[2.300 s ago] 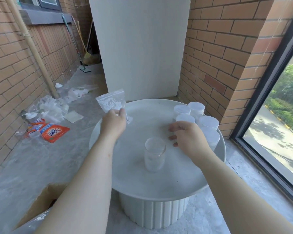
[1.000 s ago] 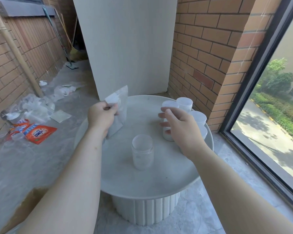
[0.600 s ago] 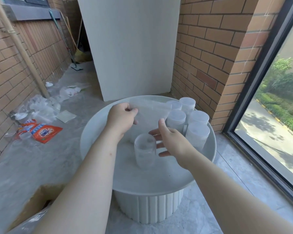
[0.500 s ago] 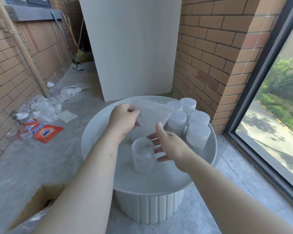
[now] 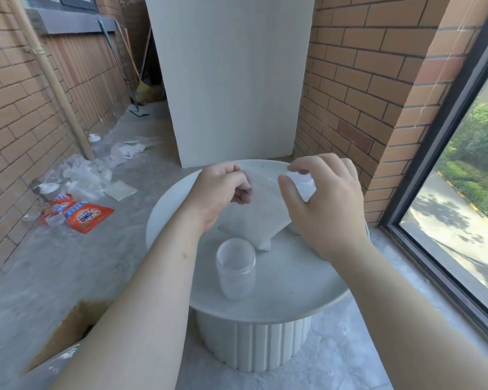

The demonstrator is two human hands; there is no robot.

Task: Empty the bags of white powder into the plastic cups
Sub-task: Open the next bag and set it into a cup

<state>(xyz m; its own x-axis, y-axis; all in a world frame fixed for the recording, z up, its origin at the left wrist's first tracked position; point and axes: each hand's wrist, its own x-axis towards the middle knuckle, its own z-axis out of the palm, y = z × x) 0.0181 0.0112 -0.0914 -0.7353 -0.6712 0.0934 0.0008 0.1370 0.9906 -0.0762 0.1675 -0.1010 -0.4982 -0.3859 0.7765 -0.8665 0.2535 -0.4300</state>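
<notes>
In the head view, the left hand (image 5: pixel 220 192) is pinching the upper left edge of the bag of white powder (image 5: pixel 261 218), its fingers curled tight on the plastic. The right hand (image 5: pixel 324 204) is gripping the bag's upper right edge, thumb and fingers curled toward each other on it. The bag is hanging between the two hands above the round white bench (image 5: pixel 293 291), with the powder sitting in its low corner, just behind and above the open plastic cup (image 5: pixel 235 273). That cup is standing upright near the middle of the bench, apart from both hands. A lidded cup (image 5: pixel 304 187) is showing between the right hand's thumb and fingers; whatever stands beyond it is being hidden by the hand. On the floor to the left, an orange detergent packet (image 5: pixel 88 218) is lying among clear plastic litter (image 5: pixel 82 175), and a cardboard box (image 5: pixel 68 333) is sitting nearer the camera.
</notes>
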